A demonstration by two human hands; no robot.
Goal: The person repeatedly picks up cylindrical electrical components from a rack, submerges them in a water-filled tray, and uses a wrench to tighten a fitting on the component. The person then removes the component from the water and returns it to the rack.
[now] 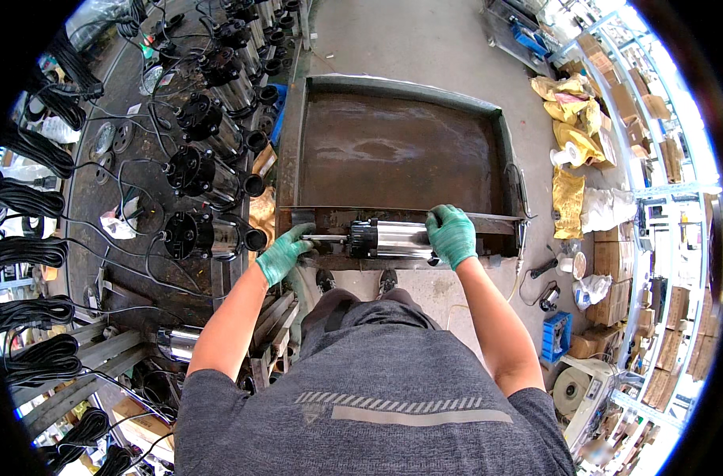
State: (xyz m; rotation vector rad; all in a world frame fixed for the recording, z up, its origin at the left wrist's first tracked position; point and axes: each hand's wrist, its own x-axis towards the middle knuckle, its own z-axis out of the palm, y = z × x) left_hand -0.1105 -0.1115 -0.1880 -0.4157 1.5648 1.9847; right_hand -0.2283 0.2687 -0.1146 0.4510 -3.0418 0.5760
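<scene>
A pump motor (401, 238) with a shiny steel cylinder and a black ribbed end lies on its side across the near ledge of a metal tank. Its thin shaft (329, 238) points left. My left hand (282, 255), in a green glove, closes its fingers about the shaft's far left tip; the fingertips partly hide that tip. At the other end my right hand (453, 236), gloved the same way, is wrapped over the right end of the steel cylinder and covers it.
Beyond the motor is the tank (500, 159), with shallow brownish water. A dark workbench (131, 266) on the left bears a row of black-and-steel pumps (207, 178) with coiled cables. Shelving (655, 190), cartons, yellow bags (567, 202) and a blue crate (556, 336) stand right.
</scene>
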